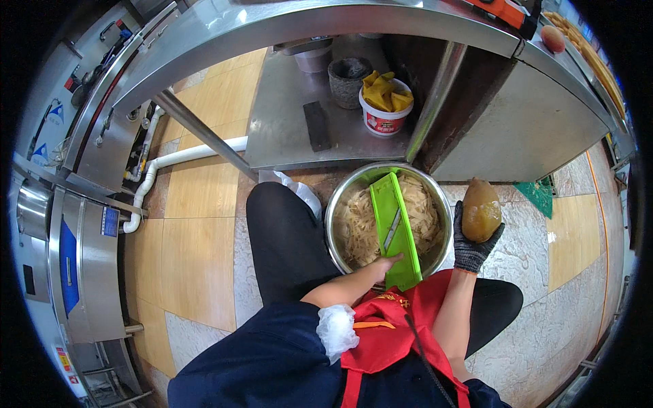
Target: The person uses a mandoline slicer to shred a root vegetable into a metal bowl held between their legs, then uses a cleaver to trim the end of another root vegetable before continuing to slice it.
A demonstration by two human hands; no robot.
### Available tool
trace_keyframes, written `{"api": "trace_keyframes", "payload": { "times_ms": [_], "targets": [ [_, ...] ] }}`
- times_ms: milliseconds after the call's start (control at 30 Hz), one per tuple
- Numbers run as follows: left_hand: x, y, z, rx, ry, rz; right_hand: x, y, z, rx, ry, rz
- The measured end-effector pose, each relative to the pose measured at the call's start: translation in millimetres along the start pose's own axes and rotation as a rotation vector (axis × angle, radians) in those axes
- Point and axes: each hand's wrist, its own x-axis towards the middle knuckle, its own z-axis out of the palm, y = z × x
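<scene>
A green plastic mandoline slicer (395, 217) with a slanted metal blade lies across a round stainless steel bowl (334, 239) between my knees. My bare left hand (386, 266) grips the slicer near its lower end. Pale thin strips and slices of vegetable (421, 217) fill much of the bowl, on both sides of the slicer. To the right of the bowl, my right hand (474, 250) wears a dark grey knitted glove and holds a large, wet, brownish-yellow vegetable (481, 211), tapered at its far end. Its exact kind is unclear.
Beyond the bowl stands a steel table (326, 23). Its lower shelf (285, 122) carries a stone mortar (348, 84), a dark block (317, 126) and a white tub (385, 120) holding yellow gloves. A white plastic bag (301, 194) lies beside my left knee. A white drainpipe (191, 153) crosses the tiled floor.
</scene>
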Motion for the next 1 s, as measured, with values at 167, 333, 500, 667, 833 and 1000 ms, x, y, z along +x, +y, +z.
{"api": "trace_keyframes", "payload": {
  "times_ms": [167,333,500,667,833,1000],
  "targets": [
    [7,-3,4,-0.272,-0.091,0.174,-2,19,5,0.022,-0.107,0.039],
    [-98,73,20,-0.39,-0.154,0.366,-4,5,12,-0.01,-0.129,0.056],
    [-160,82,-4,-0.246,-0.287,0.379,-13,-6,17,-0.052,-0.196,0.019],
    [-153,83,-12,-0.222,-0.298,0.32,-23,-8,28,-0.087,-0.189,-0.01],
    [-97,85,-27,-0.092,-0.177,0.412,-29,-4,22,-0.066,-0.172,0.05],
    [-81,84,-28,-0.479,-0.421,0.316,-31,15,15,-0.091,-0.149,0.084]
  ]
}}
